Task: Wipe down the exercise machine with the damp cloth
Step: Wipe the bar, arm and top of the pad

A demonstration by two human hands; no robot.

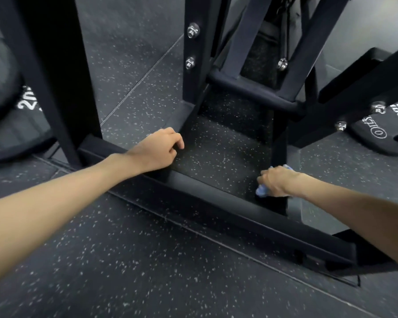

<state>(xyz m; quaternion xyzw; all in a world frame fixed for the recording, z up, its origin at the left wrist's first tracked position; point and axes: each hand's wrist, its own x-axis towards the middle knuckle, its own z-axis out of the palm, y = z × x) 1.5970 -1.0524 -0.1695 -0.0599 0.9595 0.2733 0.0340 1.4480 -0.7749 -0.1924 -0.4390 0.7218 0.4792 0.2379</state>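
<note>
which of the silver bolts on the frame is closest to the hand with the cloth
The bolt low on the right, beside the weight plate; it sits nearest the right hand gripping the blue cloth. The others are higher up.

Left weight plate (21, 104): white "20", partly cut off. Right weight plate (377, 134): "20", rest unreadable.

Seen from above, a person's right hand (276, 181) gripped a bunched blue cloth (262, 191) against the foot of a black upright post (279, 136) of an exercise machine. The left hand (156, 149), fingers loosely curled and holding nothing, rested on the machine's long black base bar (216, 210). Black weight plates (377, 131) lay on the speckled rubber floor (129, 267) at both sides.
</note>
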